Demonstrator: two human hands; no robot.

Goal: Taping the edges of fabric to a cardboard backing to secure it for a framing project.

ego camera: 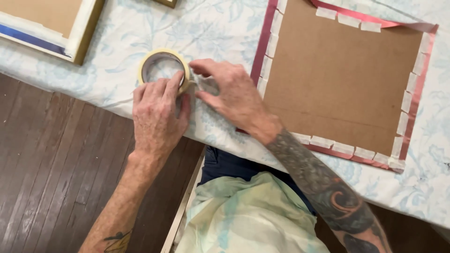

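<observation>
While the left hand [157,115] pinched the tape roll [164,71] on the bench [117,56], the right hand [232,98] pinched its loose tape end [200,86], beside the taped cardboard [342,75].

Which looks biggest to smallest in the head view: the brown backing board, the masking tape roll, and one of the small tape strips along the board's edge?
1. Brown backing board
2. Masking tape roll
3. Small tape strip

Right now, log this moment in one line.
left hand: holds tape roll | right hand: pulls tape end | backing board: taped edges
</observation>
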